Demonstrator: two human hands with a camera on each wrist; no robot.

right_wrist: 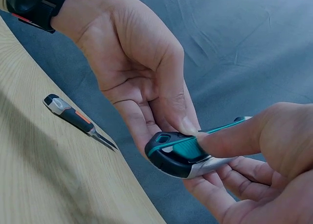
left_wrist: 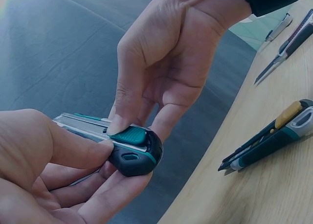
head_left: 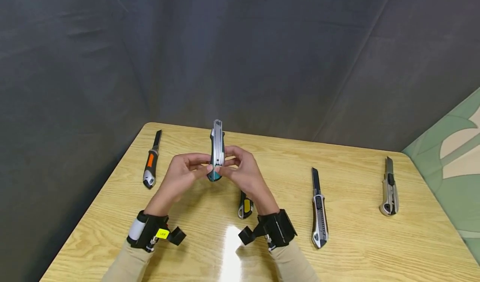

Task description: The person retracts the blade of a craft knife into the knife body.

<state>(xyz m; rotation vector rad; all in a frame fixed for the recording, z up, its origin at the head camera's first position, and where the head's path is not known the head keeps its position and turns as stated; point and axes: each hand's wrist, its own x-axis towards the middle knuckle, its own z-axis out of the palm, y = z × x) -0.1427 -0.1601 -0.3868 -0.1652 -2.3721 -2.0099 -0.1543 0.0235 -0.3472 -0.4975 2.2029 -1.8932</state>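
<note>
Both hands hold a silver and black utility knife with a teal slider above the table, its long body pointing away from me. My left hand pinches it from the left, thumb at the slider end. From the right, my right hand grips the same end, fingers behind the body. The left wrist view shows the right thumb on the ridged teal slider and the left thumb tip beside it. In the right wrist view the rounded black end faces the camera. No blade shows out of the body.
On the wooden table lie a cutter with an orange panel, a yellow and black cutter partly hidden by the right hand, a grey snap-off cutter and a silver cutter. A dark curtain hangs behind the table.
</note>
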